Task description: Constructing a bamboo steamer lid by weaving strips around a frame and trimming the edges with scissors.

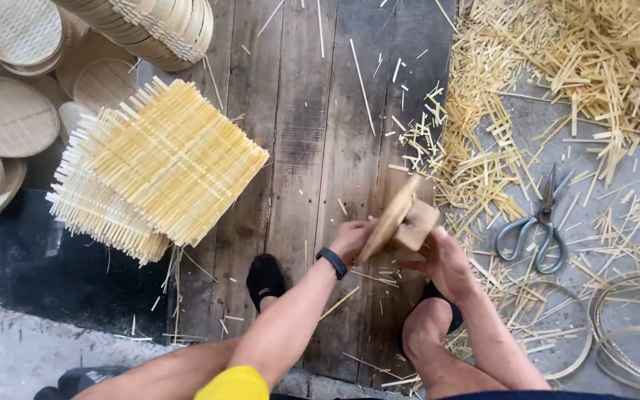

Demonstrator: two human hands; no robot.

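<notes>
Both hands, left (351, 238) and right (444, 259), fingers clamping a tilting woven disc (388, 220) at 12 o'clock of the knees, are risking splinter pricks.

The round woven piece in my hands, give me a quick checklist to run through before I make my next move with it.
1. Both hands on the work: ok. The left hand and right hand both grip the round woven piece and the wooden block against it.
2. Piece seated squarely on the block: cannot tell, it is tilted edge-on and blurred.
3. Scissors within reach: ok, lying open on the ground to the right.
4. Feet off sharp offcuts: not ok, bamboo scraps lie around both feet.
5. Stack of square woven mats stable: ok, resting on the planks to the left.
</notes>
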